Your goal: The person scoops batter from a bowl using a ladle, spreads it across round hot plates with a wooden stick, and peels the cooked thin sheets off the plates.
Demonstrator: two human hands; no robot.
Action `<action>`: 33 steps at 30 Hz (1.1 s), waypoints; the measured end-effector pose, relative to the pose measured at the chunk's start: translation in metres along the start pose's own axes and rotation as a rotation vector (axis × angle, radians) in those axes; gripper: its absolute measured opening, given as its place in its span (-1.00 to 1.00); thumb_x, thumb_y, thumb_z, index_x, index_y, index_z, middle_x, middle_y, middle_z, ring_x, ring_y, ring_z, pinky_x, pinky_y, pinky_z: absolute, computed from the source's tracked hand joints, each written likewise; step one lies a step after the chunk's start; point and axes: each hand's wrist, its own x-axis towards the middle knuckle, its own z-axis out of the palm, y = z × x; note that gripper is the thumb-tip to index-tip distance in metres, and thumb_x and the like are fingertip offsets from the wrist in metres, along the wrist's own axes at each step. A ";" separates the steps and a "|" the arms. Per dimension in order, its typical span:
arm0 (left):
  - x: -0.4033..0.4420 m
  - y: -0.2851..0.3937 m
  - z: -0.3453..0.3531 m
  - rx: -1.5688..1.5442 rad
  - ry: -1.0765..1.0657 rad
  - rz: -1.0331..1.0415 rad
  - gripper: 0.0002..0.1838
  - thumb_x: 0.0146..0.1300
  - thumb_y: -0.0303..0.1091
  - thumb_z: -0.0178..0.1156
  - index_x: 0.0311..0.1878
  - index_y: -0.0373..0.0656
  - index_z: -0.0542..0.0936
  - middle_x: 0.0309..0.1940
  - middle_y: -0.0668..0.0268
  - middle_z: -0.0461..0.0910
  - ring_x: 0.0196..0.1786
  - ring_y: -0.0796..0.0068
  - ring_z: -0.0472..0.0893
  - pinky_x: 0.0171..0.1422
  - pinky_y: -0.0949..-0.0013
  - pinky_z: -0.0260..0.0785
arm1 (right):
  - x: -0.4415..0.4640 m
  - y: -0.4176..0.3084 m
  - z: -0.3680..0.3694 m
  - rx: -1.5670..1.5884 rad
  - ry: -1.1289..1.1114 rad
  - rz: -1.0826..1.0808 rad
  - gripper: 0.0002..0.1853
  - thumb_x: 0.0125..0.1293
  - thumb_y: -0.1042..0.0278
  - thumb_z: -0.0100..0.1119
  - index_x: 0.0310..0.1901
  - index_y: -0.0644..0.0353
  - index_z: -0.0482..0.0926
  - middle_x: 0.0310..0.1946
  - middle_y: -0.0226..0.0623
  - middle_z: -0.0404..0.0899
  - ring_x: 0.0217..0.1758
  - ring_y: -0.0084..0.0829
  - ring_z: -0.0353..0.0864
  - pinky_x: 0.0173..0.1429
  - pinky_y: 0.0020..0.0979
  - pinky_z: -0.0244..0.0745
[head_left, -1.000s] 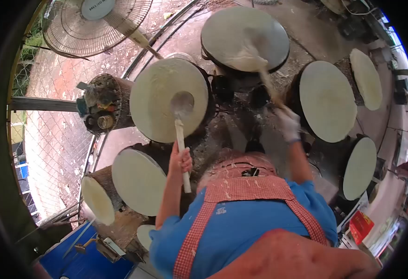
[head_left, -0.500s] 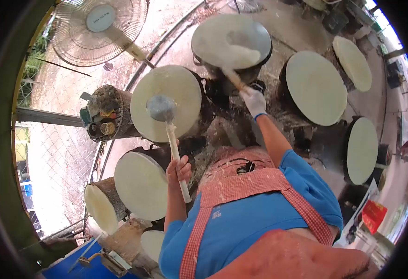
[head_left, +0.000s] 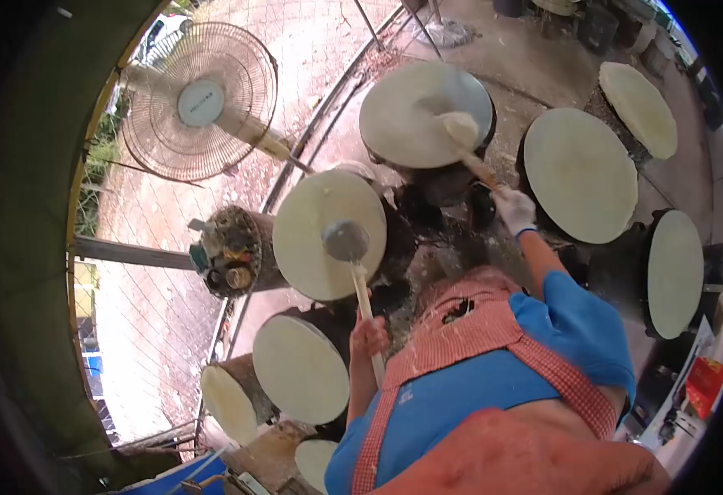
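Note:
My left hand (head_left: 369, 337) is closed round the pale handle of a ladle (head_left: 346, 241), whose round metal bowl rests on or just over a batter-coated round griddle (head_left: 312, 206). In my right hand (head_left: 514, 209), which wears a white glove, is the handle of a paddle (head_left: 479, 169). Its pale head, smeared by motion, is at the top centre griddle (head_left: 407, 124), where the coating looks uneven and part of the grey surface shows.
More coated griddles stand around: two on the right (head_left: 580, 176) (head_left: 675, 274), one upper right (head_left: 638, 110), several lower left (head_left: 301, 369). A fan (head_left: 200, 103) stands upper left, beyond a drum of small containers (head_left: 233, 252). A red packet (head_left: 705, 386) lies lower right.
The view has shifted, so the griddles appear lower and farther right than half a second ago. My right hand has swung the paddle rightward over the top griddle. Both hands keep their holds.

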 end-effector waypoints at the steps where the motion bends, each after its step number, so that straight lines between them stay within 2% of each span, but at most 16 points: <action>1: 0.000 -0.001 0.005 0.041 -0.021 -0.008 -0.47 0.34 -0.36 -0.17 0.32 0.33 0.04 -0.63 0.42 0.17 -0.81 0.73 0.08 -0.84 0.65 0.00 | 0.011 0.014 -0.004 -0.023 -0.007 0.055 -0.73 0.15 0.06 0.02 -0.23 -0.01 0.58 -0.45 -0.11 0.56 -0.35 -0.07 0.55 -0.24 -0.11 0.41; 3: 0.003 0.000 0.008 -0.004 0.162 0.000 -0.47 0.34 -0.37 -0.17 0.32 0.34 0.03 -0.62 0.41 0.17 -0.80 0.73 0.10 -0.84 0.65 0.00 | 0.049 0.012 0.004 0.304 0.223 -0.024 -0.71 0.15 0.07 0.01 -0.30 0.09 0.57 -0.43 -0.09 0.56 -0.34 -0.05 0.54 -0.25 -0.10 0.41; 5: 0.013 -0.011 0.012 -0.069 0.325 0.005 -0.47 0.34 -0.38 -0.17 0.32 0.34 0.02 -0.61 0.40 0.17 -0.79 0.73 0.11 -0.84 0.65 -0.01 | 0.053 -0.034 -0.005 0.109 0.160 0.043 -0.71 0.15 0.08 0.01 -0.34 0.13 0.55 -0.41 -0.08 0.55 -0.34 -0.03 0.54 -0.25 -0.10 0.40; 7: 0.021 -0.008 0.031 -0.002 0.567 0.031 -0.45 0.33 -0.40 -0.17 0.32 0.38 0.02 -0.58 0.37 0.18 -0.76 0.72 0.13 -0.83 0.66 0.00 | 0.019 -0.014 0.040 0.026 0.182 -0.233 -0.76 0.14 0.09 0.06 -0.32 0.05 0.57 -0.51 -0.06 0.53 -0.44 -0.02 0.53 -0.34 -0.07 0.41; 9: 0.019 -0.001 0.022 0.046 0.426 -0.040 -0.41 0.31 -0.44 -0.16 0.31 0.43 0.02 -0.57 0.37 0.19 -0.79 0.70 0.09 -0.84 0.65 0.00 | -0.028 -0.020 0.013 -0.085 -0.036 -0.031 -0.75 0.09 0.10 0.15 -0.26 0.04 0.61 -0.53 -0.14 0.54 -0.42 -0.18 0.57 -0.30 -0.24 0.47; 11: 0.016 0.006 0.002 0.074 0.210 -0.089 -0.40 0.31 -0.45 -0.16 0.31 0.43 0.01 -0.57 0.38 0.20 -0.78 0.70 0.09 -0.85 0.64 0.00 | -0.004 0.025 0.044 0.015 0.132 -0.062 -0.77 0.12 0.12 0.12 -0.30 0.07 0.61 -0.56 -0.17 0.54 -0.43 -0.19 0.56 -0.31 -0.25 0.46; 14: 0.027 0.015 -0.001 -0.058 0.404 -0.119 -0.40 0.31 -0.47 -0.16 0.30 0.44 0.03 -0.61 0.39 0.18 -0.78 0.71 0.08 -0.83 0.67 0.01 | 0.069 0.003 0.010 0.205 0.215 0.149 -0.74 0.23 0.15 -0.07 -0.23 0.05 0.58 -0.40 -0.05 0.56 -0.28 -0.02 0.53 -0.22 -0.14 0.41; 17: 0.038 0.019 -0.018 -0.205 0.491 -0.147 -0.69 0.31 -0.42 -0.14 0.10 0.09 0.31 -0.69 0.44 0.12 -0.80 0.72 0.03 -0.84 0.66 -0.05 | 0.057 -0.013 0.003 0.127 0.164 0.028 -0.74 0.20 0.11 -0.01 -0.22 0.03 0.57 -0.38 -0.06 0.55 -0.29 -0.04 0.53 -0.22 -0.15 0.41; 18: 0.038 0.023 -0.022 -0.246 0.459 -0.227 -0.90 0.31 -0.35 -0.12 -0.13 -0.02 0.33 -0.72 0.46 0.08 -0.80 0.72 0.03 -0.84 0.64 -0.08 | 0.043 -0.022 0.003 0.095 0.164 -0.106 -0.73 0.16 0.08 0.05 -0.20 0.00 0.58 -0.40 -0.07 0.55 -0.33 -0.09 0.54 -0.25 -0.16 0.43; 20: 0.042 0.031 -0.036 -0.058 0.478 -0.321 -0.65 0.31 -0.19 -0.08 -0.59 -0.03 0.15 -0.79 0.54 -0.02 -0.81 0.71 0.02 -0.84 0.60 -0.15 | -0.009 0.009 0.019 0.008 0.108 0.083 -0.73 0.10 0.09 0.15 -0.18 -0.04 0.59 -0.50 -0.10 0.55 -0.42 -0.13 0.56 -0.29 -0.18 0.44; 23: 0.044 0.018 -0.007 -0.266 0.484 -0.235 -0.67 0.34 -0.25 -0.15 -0.58 -0.08 0.22 -0.77 0.46 0.07 -0.81 0.69 0.08 -0.86 0.59 -0.09 | 0.048 0.030 0.031 0.200 0.278 0.164 -0.76 0.13 0.16 0.10 -0.16 -0.06 0.59 -0.43 -0.11 0.57 -0.36 -0.10 0.56 -0.24 -0.18 0.44; 27: 0.044 0.007 -0.006 -0.179 0.568 -0.184 -0.70 0.33 -0.30 -0.13 -0.56 -0.08 0.25 -0.76 0.45 0.09 -0.80 0.68 0.09 -0.86 0.59 -0.08 | 0.240 0.008 0.026 0.240 0.088 0.228 -0.55 0.06 -0.04 0.03 -0.26 0.22 0.58 -0.29 0.05 0.54 -0.16 0.01 0.50 -0.08 -0.14 0.38; 29: 0.032 0.015 0.001 -0.160 0.625 -0.170 -0.73 0.32 -0.31 -0.11 -0.54 -0.10 0.29 -0.76 0.45 0.09 -0.80 0.67 0.10 -0.86 0.59 -0.08 | 0.236 0.020 0.015 0.349 0.091 0.184 -0.57 0.05 -0.01 0.05 -0.27 0.23 0.59 -0.30 0.09 0.52 -0.19 0.01 0.51 -0.11 -0.18 0.40; 31: 0.030 0.010 -0.009 -0.005 0.335 -0.242 -0.81 0.29 -0.35 -0.09 -0.43 -0.19 0.38 -0.77 0.44 0.08 -0.79 0.66 0.12 -0.86 0.58 -0.08 | 0.211 0.014 0.021 0.551 0.132 0.188 -0.57 0.02 0.01 0.07 -0.29 0.26 0.60 -0.30 0.12 0.52 -0.19 0.01 0.52 -0.10 -0.24 0.41; 32: 0.035 0.007 -0.004 -0.076 0.389 -0.220 -0.80 0.28 -0.35 -0.09 -0.46 -0.18 0.37 -0.78 0.45 0.08 -0.80 0.64 0.11 -0.85 0.57 -0.09 | 0.170 0.000 0.035 0.663 0.158 0.256 -0.55 0.00 0.00 0.07 -0.29 0.27 0.60 -0.29 0.11 0.53 -0.17 0.02 0.51 -0.07 -0.26 0.41; 33: 0.040 0.008 0.001 0.112 0.716 -0.212 -0.76 0.29 -0.33 -0.08 -0.52 -0.15 0.32 -0.78 0.46 0.08 -0.80 0.64 0.11 -0.85 0.58 -0.09 | 0.148 -0.015 0.046 0.771 0.120 0.208 -0.57 -0.02 0.04 0.10 -0.24 0.24 0.60 -0.28 0.05 0.55 -0.19 -0.05 0.54 -0.06 -0.27 0.42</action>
